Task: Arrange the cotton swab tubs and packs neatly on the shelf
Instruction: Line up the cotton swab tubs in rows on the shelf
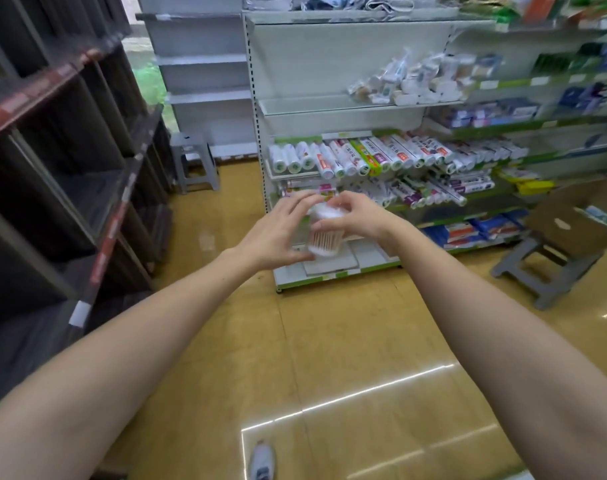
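A clear round tub of cotton swabs with a white lid is held out in front of me at mid frame. My left hand grips its left side, thumb under the base. My right hand pinches the lid and upper right side. A heap of cotton swab tubs and packs lies jumbled on the right part of a white shelf higher up. The left part of that shelf holds nothing.
Rolls of bags fill the shelves below. Dark shelving lines the left side. A grey stool stands at the back and another at right carries a cardboard box. My shoe shows on the yellow floor.
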Demonstrator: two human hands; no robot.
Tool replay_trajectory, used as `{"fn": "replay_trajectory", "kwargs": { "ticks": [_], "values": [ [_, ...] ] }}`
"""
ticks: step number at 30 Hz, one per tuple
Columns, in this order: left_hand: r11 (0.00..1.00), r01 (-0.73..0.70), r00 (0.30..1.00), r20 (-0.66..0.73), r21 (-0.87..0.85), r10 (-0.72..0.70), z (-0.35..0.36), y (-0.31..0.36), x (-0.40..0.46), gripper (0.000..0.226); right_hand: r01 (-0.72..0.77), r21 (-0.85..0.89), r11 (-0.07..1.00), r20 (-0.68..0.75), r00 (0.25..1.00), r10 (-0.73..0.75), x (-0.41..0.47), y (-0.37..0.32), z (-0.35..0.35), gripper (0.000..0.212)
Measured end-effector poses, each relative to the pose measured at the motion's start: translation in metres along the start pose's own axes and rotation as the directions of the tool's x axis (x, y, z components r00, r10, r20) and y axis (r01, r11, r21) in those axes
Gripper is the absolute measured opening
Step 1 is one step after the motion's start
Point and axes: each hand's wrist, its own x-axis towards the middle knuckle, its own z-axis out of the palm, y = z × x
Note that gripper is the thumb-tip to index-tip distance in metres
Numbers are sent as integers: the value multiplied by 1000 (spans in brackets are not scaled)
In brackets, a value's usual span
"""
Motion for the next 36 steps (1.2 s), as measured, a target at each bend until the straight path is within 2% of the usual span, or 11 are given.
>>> {"fn": "replay_trajectory", "kwargs": {
  "ticks": [3, 8, 13, 23, 29, 36],
  "values": [
    [997, -52, 999, -13, 57, 53, 9, -15, 18, 96, 9, 2, 1000, -5, 1000, -9, 24, 3, -7, 66],
    [999, -36, 999, -30, 13, 36, 14, -53, 52, 90, -45, 71, 996, 41, 998, 43, 67, 10, -22, 86],
    [998, -19, 999, -31, -61, 17, 16, -101, 93, 86, -89, 76, 993, 45, 995, 85, 125, 18, -35, 79],
    [997, -36, 999, -8, -63, 35, 36, -185, 170, 79, -114, -102, 988, -18, 993, 113, 224, 44, -59, 75],
    [997, -28, 1000, 4, -68, 29, 51, -206, 210, 79, -117, -86, 989, -32, 993, 115, 254, 60, -78, 73],
    [998, -60, 998, 6, -8, 60, 79, -213, 267, 79, -138, -72, 988, 30, 990, 140, 296, 91, -113, 72]
  ]
}}
